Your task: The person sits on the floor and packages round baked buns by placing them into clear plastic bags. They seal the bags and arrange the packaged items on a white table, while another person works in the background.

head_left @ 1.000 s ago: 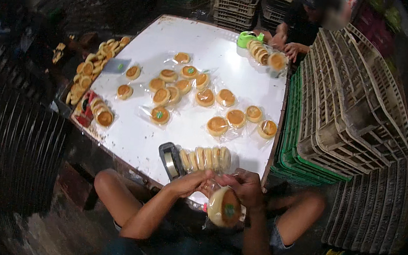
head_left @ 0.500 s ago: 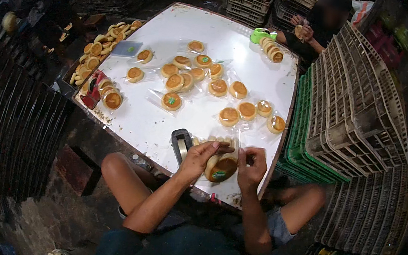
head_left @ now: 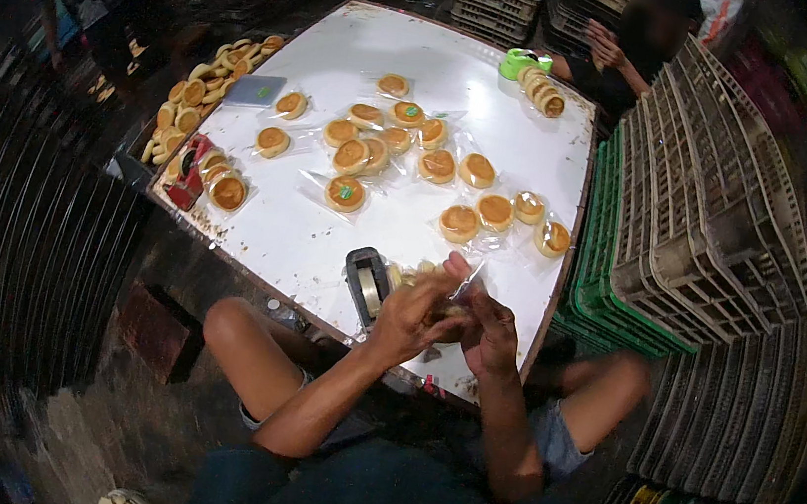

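Near the front edge of the white table [head_left: 272, 227], my two hands meet around a bun in a clear plastic bag [head_left: 466, 294], mostly hidden behind my fingers. My left hand [head_left: 408, 320] is curled over it from the left, fingers reaching across. From the right, my right hand [head_left: 493, 340] pinches the plastic between thumb and fingers. Just left of my left hand stands a black tape dispenser [head_left: 366, 283] with a roll of tape. A row of pale buns [head_left: 403, 274] shows partly behind my hands. Several bagged buns [head_left: 345, 193] lie over the table's middle, some with green labels.
A pile of loose buns [head_left: 193, 94] fills a box at the left edge, near a red tape dispenser [head_left: 189, 173] and more buns. At the far right corner, a person [head_left: 635, 54] sits by a green dispenser [head_left: 524, 64]. Stacked plastic crates [head_left: 717, 208] rise close on the right.
My left hand has turned over the bagged bun, its fingers now stretching across the top. The bun's browned face and green label, visible before, are now hidden.
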Action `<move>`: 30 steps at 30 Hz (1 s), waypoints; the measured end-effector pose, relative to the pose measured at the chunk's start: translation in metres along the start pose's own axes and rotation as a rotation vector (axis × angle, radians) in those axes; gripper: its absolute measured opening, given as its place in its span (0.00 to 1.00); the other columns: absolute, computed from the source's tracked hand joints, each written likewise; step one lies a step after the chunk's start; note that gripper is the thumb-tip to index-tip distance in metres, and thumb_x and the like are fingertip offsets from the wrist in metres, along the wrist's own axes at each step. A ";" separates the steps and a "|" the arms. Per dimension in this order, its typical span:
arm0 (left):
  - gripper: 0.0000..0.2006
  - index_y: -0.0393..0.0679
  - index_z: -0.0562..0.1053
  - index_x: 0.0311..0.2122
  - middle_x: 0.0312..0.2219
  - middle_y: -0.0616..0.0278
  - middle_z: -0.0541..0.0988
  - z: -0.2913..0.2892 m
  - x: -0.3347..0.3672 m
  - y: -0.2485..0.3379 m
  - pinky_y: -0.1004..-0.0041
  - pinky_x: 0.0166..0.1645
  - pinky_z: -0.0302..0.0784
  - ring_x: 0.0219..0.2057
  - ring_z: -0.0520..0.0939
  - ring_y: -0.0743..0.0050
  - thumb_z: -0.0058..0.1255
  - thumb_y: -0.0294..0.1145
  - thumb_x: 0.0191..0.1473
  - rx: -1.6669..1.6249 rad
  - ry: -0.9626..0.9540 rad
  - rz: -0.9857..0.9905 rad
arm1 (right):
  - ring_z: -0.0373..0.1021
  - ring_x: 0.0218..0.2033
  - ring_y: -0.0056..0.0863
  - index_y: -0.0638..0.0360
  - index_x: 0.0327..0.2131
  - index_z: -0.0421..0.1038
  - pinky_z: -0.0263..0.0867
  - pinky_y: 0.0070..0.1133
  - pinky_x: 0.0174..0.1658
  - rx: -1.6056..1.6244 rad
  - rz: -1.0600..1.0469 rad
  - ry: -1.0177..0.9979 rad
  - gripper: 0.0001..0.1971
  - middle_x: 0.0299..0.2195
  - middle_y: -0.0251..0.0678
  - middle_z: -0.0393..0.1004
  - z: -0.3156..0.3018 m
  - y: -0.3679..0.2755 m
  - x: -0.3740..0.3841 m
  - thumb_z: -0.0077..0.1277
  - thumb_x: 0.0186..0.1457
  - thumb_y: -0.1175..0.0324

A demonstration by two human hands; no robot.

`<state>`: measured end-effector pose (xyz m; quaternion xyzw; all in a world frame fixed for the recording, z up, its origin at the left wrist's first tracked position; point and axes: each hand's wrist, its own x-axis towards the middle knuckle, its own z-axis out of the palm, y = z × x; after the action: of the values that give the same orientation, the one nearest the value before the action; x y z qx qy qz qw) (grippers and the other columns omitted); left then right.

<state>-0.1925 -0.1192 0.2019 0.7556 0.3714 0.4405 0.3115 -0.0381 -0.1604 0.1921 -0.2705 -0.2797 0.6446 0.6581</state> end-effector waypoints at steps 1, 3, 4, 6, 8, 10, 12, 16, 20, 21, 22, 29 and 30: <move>0.13 0.35 0.76 0.44 0.39 0.52 0.80 0.001 -0.006 -0.007 0.66 0.49 0.75 0.43 0.81 0.55 0.58 0.25 0.51 -0.161 -0.184 -0.058 | 0.62 0.59 0.28 0.70 0.58 0.60 0.60 0.23 0.59 -0.184 -0.084 0.015 0.24 0.60 0.45 0.61 -0.001 -0.003 0.001 0.47 0.64 0.65; 0.13 0.35 0.79 0.37 0.33 0.53 0.83 0.005 -0.005 -0.010 0.72 0.43 0.76 0.36 0.84 0.67 0.63 0.34 0.51 -0.350 -0.191 -0.416 | 0.58 0.62 0.32 0.69 0.61 0.56 0.57 0.27 0.62 -0.559 -0.232 0.046 0.26 0.64 0.45 0.54 -0.006 -0.010 0.002 0.46 0.65 0.63; 0.13 0.36 0.79 0.37 0.31 0.54 0.83 0.005 -0.003 -0.011 0.73 0.41 0.76 0.34 0.83 0.71 0.62 0.35 0.52 -0.326 -0.207 -0.446 | 0.53 0.65 0.38 0.67 0.52 0.69 0.54 0.33 0.63 -0.608 -0.397 0.055 0.20 0.64 0.49 0.54 -0.003 -0.014 0.005 0.47 0.64 0.61; 0.12 0.37 0.80 0.36 0.28 0.58 0.83 0.005 -0.004 -0.010 0.75 0.38 0.76 0.31 0.82 0.77 0.60 0.36 0.54 -0.288 -0.227 -0.504 | 0.66 0.54 0.34 0.64 0.54 0.65 0.66 0.34 0.55 -0.550 -0.210 0.101 0.20 0.58 0.42 0.62 -0.021 -0.021 0.001 0.50 0.62 0.64; 0.12 0.37 0.80 0.36 0.26 0.63 0.82 0.006 -0.007 -0.008 0.77 0.36 0.75 0.29 0.80 0.80 0.58 0.37 0.56 -0.257 -0.240 -0.566 | 0.72 0.46 0.33 0.63 0.48 0.69 0.70 0.31 0.48 -0.624 -0.041 0.159 0.16 0.49 0.41 0.71 -0.038 -0.012 -0.004 0.53 0.60 0.67; 0.13 0.37 0.80 0.35 0.24 0.64 0.81 0.009 -0.009 -0.012 0.77 0.34 0.75 0.26 0.79 0.80 0.58 0.38 0.56 -0.268 -0.250 -0.582 | 0.75 0.38 0.32 0.63 0.43 0.72 0.72 0.29 0.41 -0.703 -0.049 0.288 0.12 0.38 0.39 0.77 -0.035 0.006 -0.002 0.56 0.57 0.69; 0.13 0.36 0.79 0.32 0.25 0.66 0.80 0.009 -0.012 -0.018 0.78 0.37 0.74 0.27 0.77 0.80 0.59 0.38 0.56 -0.342 -0.284 -0.666 | 0.75 0.34 0.31 0.63 0.39 0.74 0.71 0.25 0.38 -1.100 -0.246 0.271 0.09 0.32 0.39 0.77 -0.027 0.008 -0.003 0.56 0.56 0.71; 0.10 0.38 0.79 0.31 0.34 0.67 0.78 0.017 -0.008 -0.021 0.77 0.47 0.71 0.39 0.75 0.82 0.58 0.36 0.57 -0.497 -0.030 -0.351 | 0.72 0.27 0.33 0.65 0.32 0.76 0.68 0.25 0.31 -1.312 -0.345 0.063 0.07 0.26 0.41 0.75 -0.015 -0.019 -0.008 0.59 0.53 0.70; 0.10 0.40 0.76 0.35 0.24 0.72 0.74 0.010 -0.004 -0.025 0.80 0.40 0.70 0.31 0.74 0.84 0.57 0.37 0.58 -0.553 -0.323 -0.603 | 0.68 0.21 0.30 0.65 0.28 0.75 0.64 0.27 0.27 -1.076 -0.294 0.180 0.08 0.21 0.40 0.71 -0.029 -0.011 -0.007 0.59 0.54 0.69; 0.11 0.40 0.77 0.34 0.24 0.71 0.75 0.013 -0.006 -0.028 0.79 0.38 0.70 0.30 0.73 0.84 0.57 0.37 0.57 -0.542 -0.273 -0.673 | 0.67 0.22 0.25 0.65 0.28 0.76 0.64 0.25 0.27 -1.158 -0.240 0.227 0.08 0.21 0.38 0.71 -0.031 -0.006 -0.008 0.58 0.55 0.69; 0.11 0.39 0.77 0.34 0.25 0.70 0.76 0.016 -0.008 -0.029 0.77 0.37 0.70 0.29 0.73 0.84 0.58 0.38 0.57 -0.530 -0.221 -0.744 | 0.66 0.22 0.21 0.64 0.29 0.76 0.64 0.23 0.28 -1.239 -0.185 0.271 0.07 0.21 0.37 0.71 -0.030 0.000 -0.008 0.57 0.56 0.70; 0.08 0.34 0.69 0.25 0.27 0.51 0.70 0.017 -0.010 -0.008 0.64 0.39 0.70 0.32 0.75 0.54 0.56 0.26 0.47 -0.005 0.170 -0.278 | 0.69 0.44 0.22 0.62 0.49 0.69 0.65 0.20 0.49 -0.292 0.105 0.216 0.14 0.44 0.31 0.73 -0.032 0.067 -0.022 0.49 0.63 0.67; 0.07 0.35 0.69 0.29 0.30 0.52 0.71 0.013 -0.009 -0.014 0.65 0.41 0.70 0.34 0.75 0.56 0.56 0.25 0.47 -0.065 0.145 -0.258 | 0.68 0.47 0.22 0.62 0.52 0.67 0.64 0.20 0.52 -0.165 0.154 0.166 0.16 0.47 0.33 0.71 -0.029 0.070 -0.021 0.49 0.63 0.67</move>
<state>-0.1875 -0.1216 0.1812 0.6573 0.4724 0.4622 0.3621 -0.0667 -0.1797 0.1215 -0.3966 -0.2550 0.6433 0.6032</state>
